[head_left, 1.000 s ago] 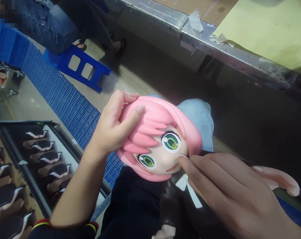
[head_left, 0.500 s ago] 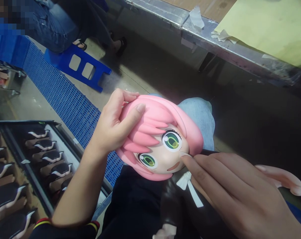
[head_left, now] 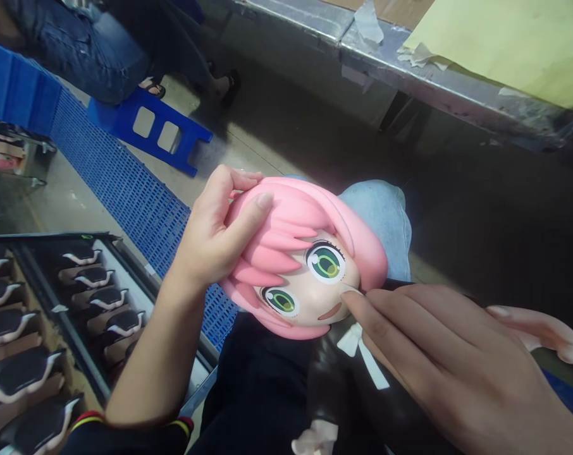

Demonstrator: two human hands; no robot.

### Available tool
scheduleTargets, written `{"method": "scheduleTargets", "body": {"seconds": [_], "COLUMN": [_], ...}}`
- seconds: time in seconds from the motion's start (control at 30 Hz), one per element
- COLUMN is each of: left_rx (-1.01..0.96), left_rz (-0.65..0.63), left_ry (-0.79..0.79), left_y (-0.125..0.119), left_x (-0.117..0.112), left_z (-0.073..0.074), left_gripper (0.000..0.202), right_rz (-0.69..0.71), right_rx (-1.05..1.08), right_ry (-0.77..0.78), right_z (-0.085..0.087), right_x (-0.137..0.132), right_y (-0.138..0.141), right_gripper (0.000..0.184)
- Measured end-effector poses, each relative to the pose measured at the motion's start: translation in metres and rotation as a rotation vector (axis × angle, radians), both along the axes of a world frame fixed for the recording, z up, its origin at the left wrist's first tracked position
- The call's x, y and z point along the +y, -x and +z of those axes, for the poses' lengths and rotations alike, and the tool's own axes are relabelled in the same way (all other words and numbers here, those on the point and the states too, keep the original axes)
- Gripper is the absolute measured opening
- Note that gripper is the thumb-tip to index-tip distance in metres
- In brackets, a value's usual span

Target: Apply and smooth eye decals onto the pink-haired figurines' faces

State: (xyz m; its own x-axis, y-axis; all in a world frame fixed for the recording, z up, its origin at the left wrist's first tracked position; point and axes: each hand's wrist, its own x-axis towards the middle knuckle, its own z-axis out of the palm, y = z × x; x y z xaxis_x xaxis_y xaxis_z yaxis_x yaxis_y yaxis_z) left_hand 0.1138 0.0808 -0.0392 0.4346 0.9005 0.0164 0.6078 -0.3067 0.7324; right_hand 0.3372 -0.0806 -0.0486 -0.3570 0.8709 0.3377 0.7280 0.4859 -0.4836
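A large doll lies across my lap, its pink-haired head (head_left: 301, 253) with green eyes turned up toward me. My left hand (head_left: 215, 230) is wrapped round the top of the pink hair, thumb across the fringe. My right hand (head_left: 450, 363) grips the doll's black-clad body (head_left: 343, 392) at the neck, its fingertip touching the cheek beside a white ribbon (head_left: 362, 354). The doll's bare arm (head_left: 542, 328) sticks out to the right past my fingers.
A black tray (head_left: 68, 328) at the lower left holds rows of several dark doll parts with white trim. Blue grid matting (head_left: 120, 183) and a blue stool (head_left: 148, 129) lie beyond, with another person's legs (head_left: 92, 44) there. A metal table edge (head_left: 438, 95) with yellow paper (head_left: 509, 44) runs along the top right.
The doll's head has shifted very slightly up and left in view, with both hands keeping their hold. The view has drifted a little.
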Motion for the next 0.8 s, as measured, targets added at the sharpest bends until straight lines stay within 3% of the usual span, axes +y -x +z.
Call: {"method": "scheduleTargets", "body": {"seconds": [0.17, 0.37, 0.6, 0.8], "left_rx": [-0.004, 0.007, 0.052, 0.053], "left_rz": [0.003, -0.022, -0.033, -0.031], "left_ry": [0.003, -0.007, -0.02, -0.018], "left_y": [0.001, 0.001, 0.001, 0.0], "left_x": [-0.001, -0.001, -0.001, -0.001], "left_z": [-0.001, -0.001, 0.0, 0.0], "left_gripper": [0.023, 0.024, 0.024, 0.025], "right_rz": [0.022, 0.003, -0.016, -0.013], "right_rx": [-0.014, 0.132, -0.073, 0.016], "right_ry": [0.024, 0.019, -0.043, -0.036], "right_z": [0.002, -0.001, -0.002, -0.001], "right_x": [0.003, 0.002, -0.002, 0.0], "right_y": [0.004, 0.007, -0.004, -0.002], "right_gripper": [0.02, 0.018, 0.021, 0.018]}}
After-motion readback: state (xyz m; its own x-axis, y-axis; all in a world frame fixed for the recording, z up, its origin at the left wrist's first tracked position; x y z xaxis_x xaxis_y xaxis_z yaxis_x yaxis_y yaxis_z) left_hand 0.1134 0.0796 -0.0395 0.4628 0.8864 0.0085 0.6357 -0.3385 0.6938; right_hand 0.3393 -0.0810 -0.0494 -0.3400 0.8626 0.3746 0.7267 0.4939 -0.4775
